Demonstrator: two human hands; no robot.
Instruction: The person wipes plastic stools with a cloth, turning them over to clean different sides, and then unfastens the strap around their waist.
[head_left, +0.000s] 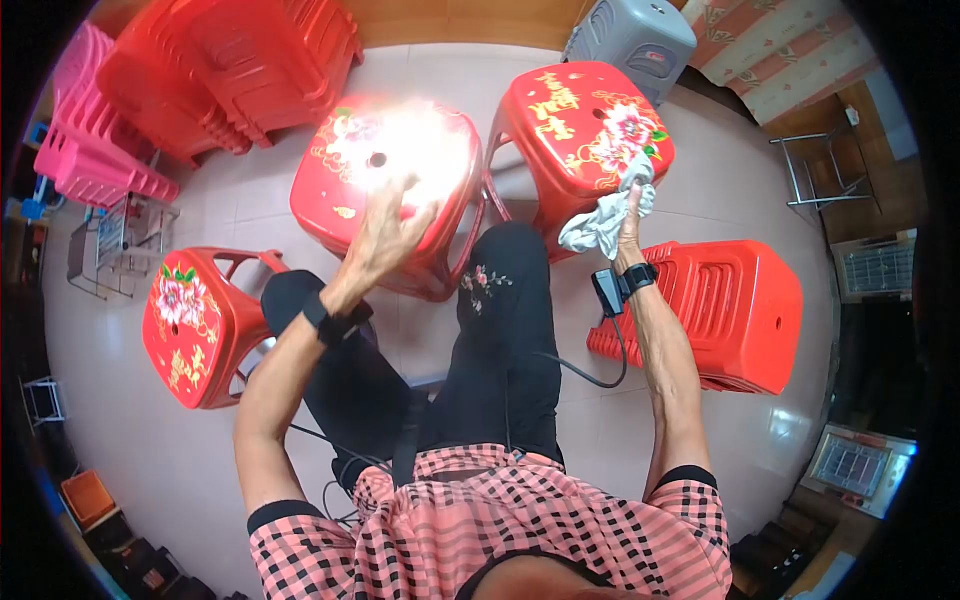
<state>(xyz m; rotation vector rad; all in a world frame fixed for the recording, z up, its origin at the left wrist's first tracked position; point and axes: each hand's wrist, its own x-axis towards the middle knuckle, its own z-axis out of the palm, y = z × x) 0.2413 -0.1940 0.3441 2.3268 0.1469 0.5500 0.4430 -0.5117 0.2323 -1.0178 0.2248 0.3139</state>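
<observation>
Three red stools with flowered seats show on the pale tiled floor (400, 335), thin joint lines running across it. Upper centre-right of frame: the first stool (560, 130), seat glossy, gold characters at its far left, pink and white blossom with green leaves toward the right. A pale cloth (597, 226), crumpled, lies against this seat's near right corner and hangs below the rim. Right hand (629, 222) grasps the cloth, thumb along it.

Upper centre: the second stool (325, 190), a dark round hole mid-seat, much of the pattern washed out by white glare. Left hand (385, 235) at its near edge, fingers spread and loose, clasping nothing visible; contact with the seat cannot be told through the glare.

Left of frame: the third stool (182, 335), smaller in view, same blossom and gold motif.

Room: red stools (265, 60) nested upper left, pink stools (105, 125) beside them at the far left. Grey stools (640, 50) stacked at upper right, near a patterned curtain (770, 45). Mid-right, a red stack (765, 315) just beside the right forearm. Orange bin (88, 498) at lower left.
</observation>
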